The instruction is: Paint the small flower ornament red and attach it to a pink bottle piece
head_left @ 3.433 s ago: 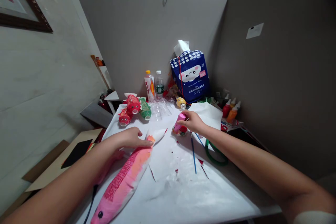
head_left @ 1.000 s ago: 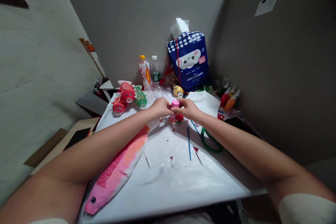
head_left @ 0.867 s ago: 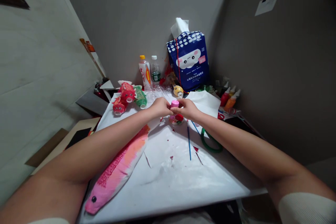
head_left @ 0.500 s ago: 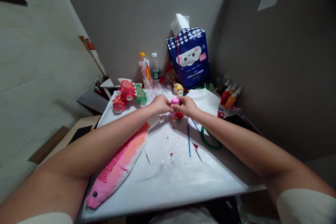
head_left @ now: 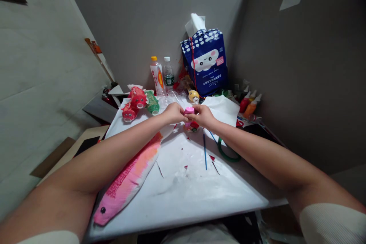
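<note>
Both of my hands meet at a small pink bottle (head_left: 189, 111) above the far middle of the white-covered table (head_left: 200, 202). My left hand (head_left: 173, 113) pinches its top from the left, fingers closed. My right hand (head_left: 202, 115) grips the bottle from the right, fingers wrapped round it. Just under the bottle sits a small dish with red paint (head_left: 193, 125). A long pink and orange painted fish (head_left: 130, 179) lies on the table under my left forearm.
A blue paintbrush (head_left: 205, 148) and a green ring (head_left: 227, 154) lie right of centre. Red and green painted bottle fish (head_left: 140, 103), two drink bottles (head_left: 161, 74), a blue tissue pack (head_left: 206, 63) and paint bottles (head_left: 250, 105) stand at the back. Grey walls close in behind and right.
My left hand left the pink fish and joined my right hand at the pink bottle. Over the last second both hands stay on the bottle; the view shifted slightly.
</note>
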A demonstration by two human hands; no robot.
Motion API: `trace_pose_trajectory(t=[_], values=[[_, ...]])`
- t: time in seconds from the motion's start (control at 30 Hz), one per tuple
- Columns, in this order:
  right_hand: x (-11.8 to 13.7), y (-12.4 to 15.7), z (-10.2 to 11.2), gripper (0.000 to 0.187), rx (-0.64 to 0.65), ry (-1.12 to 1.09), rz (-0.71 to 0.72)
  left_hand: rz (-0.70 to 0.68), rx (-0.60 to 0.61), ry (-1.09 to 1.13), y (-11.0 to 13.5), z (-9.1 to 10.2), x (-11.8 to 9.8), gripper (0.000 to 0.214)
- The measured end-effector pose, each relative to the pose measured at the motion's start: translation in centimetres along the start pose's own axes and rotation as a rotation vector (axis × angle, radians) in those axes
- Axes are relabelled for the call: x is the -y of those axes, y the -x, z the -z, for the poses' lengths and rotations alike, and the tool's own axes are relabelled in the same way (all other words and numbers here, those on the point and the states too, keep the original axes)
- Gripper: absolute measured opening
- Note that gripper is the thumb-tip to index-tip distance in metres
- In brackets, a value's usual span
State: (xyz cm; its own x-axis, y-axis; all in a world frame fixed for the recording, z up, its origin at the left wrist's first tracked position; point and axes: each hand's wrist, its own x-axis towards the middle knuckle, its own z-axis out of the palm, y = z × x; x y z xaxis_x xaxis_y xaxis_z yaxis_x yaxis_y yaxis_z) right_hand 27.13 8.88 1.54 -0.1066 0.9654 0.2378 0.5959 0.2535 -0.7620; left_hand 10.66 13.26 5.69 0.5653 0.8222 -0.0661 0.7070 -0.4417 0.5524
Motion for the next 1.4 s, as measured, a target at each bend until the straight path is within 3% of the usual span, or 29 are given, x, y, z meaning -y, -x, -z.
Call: trace_pose_trajectory(t=[0.43, 0.67, 1.03, 1.4], values=[[-0.3, -0.2, -1.0, 0.029, -0.081, -0.128, -0.035, -0.001, 0.016, -0.079, -0.2, 0.2, -0.1, 0.028], [-0.3, -0.5, -0.6, 0.03, -0.147, -0.184, -0.072, 0.062, -0.088, -0.155, -0.1, 0.0, -1.4, 0.026], [0.1, 0.4, 0.9, 0.027, 0.096, -0.336, -0.001, 0.053, -0.065, -0.032, 0.6, 0.2, -1.3, 0.028], [0.0, 0.0, 0.7, 0.028, 0.099, -0.245, -0.037, 0.06, -0.065, -0.026, 0.6, -0.1, -1.2, 0.028]])
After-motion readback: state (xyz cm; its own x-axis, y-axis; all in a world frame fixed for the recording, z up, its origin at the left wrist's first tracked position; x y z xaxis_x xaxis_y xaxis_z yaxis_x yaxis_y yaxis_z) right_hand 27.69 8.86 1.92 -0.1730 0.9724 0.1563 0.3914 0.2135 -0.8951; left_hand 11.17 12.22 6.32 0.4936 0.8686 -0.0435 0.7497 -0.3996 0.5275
